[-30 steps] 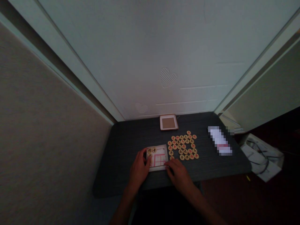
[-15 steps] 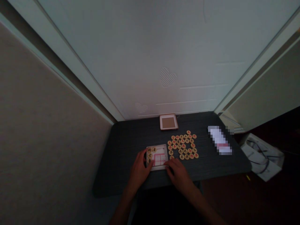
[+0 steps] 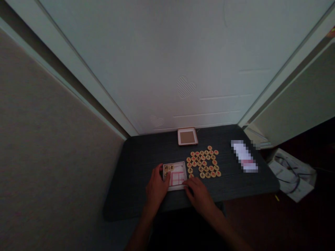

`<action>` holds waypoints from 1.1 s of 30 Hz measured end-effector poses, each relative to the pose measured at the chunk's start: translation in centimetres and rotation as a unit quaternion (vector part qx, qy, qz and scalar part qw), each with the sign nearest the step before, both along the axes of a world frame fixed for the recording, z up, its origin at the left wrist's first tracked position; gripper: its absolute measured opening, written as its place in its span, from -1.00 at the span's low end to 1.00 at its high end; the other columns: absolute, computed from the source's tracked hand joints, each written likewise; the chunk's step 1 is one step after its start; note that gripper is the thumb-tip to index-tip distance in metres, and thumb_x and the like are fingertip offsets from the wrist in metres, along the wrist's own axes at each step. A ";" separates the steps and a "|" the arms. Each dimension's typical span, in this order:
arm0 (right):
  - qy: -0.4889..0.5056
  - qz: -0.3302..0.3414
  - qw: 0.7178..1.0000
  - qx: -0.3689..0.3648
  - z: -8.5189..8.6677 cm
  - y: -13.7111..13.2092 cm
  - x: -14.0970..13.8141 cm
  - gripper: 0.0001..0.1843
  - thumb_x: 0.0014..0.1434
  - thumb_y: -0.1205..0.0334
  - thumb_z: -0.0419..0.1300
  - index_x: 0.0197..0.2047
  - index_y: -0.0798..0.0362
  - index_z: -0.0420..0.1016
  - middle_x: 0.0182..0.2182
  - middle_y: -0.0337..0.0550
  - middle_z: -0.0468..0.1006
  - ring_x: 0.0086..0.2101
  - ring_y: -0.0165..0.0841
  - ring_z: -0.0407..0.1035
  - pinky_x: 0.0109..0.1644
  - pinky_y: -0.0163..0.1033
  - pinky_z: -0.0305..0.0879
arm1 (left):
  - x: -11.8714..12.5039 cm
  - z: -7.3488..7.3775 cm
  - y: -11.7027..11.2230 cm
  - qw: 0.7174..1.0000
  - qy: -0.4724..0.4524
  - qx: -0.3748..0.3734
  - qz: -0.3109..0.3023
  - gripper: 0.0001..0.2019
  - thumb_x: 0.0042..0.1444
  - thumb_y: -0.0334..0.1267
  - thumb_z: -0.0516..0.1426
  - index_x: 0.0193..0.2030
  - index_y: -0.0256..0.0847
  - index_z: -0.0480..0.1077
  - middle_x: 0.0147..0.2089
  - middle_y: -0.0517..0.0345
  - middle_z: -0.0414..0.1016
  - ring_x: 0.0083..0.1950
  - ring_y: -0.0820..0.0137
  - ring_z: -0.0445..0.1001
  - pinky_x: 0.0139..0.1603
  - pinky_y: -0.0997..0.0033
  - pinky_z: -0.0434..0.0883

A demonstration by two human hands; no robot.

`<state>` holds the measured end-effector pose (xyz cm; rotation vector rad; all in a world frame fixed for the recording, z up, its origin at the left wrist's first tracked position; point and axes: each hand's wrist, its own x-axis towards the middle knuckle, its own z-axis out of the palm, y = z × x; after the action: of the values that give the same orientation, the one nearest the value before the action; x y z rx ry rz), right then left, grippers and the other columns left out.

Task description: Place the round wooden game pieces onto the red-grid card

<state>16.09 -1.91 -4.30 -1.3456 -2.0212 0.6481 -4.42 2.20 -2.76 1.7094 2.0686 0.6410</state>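
A shallow white box (image 3: 180,168) with pink lines on its floor lies on the dark table. Several Chinese chess pieces (image 3: 171,167) with black characters sit in its left part. My left hand (image 3: 156,188) is closed around the box's left side, fingers outside and thumb over the pieces, covering some of them. At the lower right corner, my right hand (image 3: 200,193) has its curled fingers on the box's rim. Just right of the box, many loose chess pieces (image 3: 204,158) with red or black characters lie flat in uneven rows.
A small box lid (image 3: 187,137) with a brown middle lies near the wall. Toward the table's right end is a blurred pale object (image 3: 244,156). On the floor at right stands a white box (image 3: 293,176) with dark cables. The dark table (image 3: 136,153) meets walls behind.
My left hand has shifted slightly up along the box's left side, its thumb now covering more of the pieces. My right hand has stayed at the corner. The camera view moved a little.
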 end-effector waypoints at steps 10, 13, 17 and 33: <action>-0.006 -0.001 1.000 0.003 0.3 0.0 -0.1 -0.73 0.28 0.46 0.16 -0.05 -0.05 0.52 -0.14 -0.10 0.59 -0.05 -0.17 0.46 0.12 0.00 0.42 | -0.5 -0.2 -0.3 0.999 -0.022 0.018 -0.017 -0.56 0.29 -0.06 0.07 0.25 -0.15 0.24 0.10 -0.02 0.47 -0.20 0.28 0.53 -0.17 0.26 0.47; -0.008 0.000 1.000 0.004 0.2 0.0 0.0 -0.74 0.29 0.45 0.15 -0.04 -0.05 0.52 -0.13 -0.10 0.59 -0.03 -0.17 0.45 0.16 0.03 0.39 | -0.7 -0.1 -0.6 0.999 -0.035 0.019 -0.036 -0.49 0.23 -0.03 0.13 0.26 -0.14 0.24 0.10 -0.01 0.46 -0.22 0.28 0.52 -0.15 0.24 0.48; -0.010 0.006 1.000 -0.004 0.2 0.0 0.0 -0.74 0.29 0.44 0.16 -0.02 -0.05 0.52 -0.14 -0.10 0.59 -0.04 -0.17 0.45 0.14 0.01 0.41 | -0.9 -0.2 -0.9 0.997 -0.048 0.015 -0.052 -0.45 0.17 -0.07 0.18 0.28 -0.12 0.24 0.09 0.03 0.47 -0.18 0.26 0.53 -0.10 0.20 0.48; 0.026 0.015 0.999 -0.011 0.8 -0.2 0.2 -0.77 0.32 0.41 0.15 -0.04 -0.04 0.53 -0.14 -0.11 0.58 -0.03 -0.19 0.44 0.15 -0.01 0.39 | -1.1 -0.7 -0.8 0.997 -0.060 0.025 -0.051 -0.52 0.22 -0.09 0.13 0.25 -0.14 0.26 0.08 0.01 0.48 -0.20 0.27 0.53 -0.08 0.18 0.49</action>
<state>16.29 -2.15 -3.46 -1.2996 -2.0012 0.7139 -5.53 1.36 -3.44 1.7470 1.8858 0.7502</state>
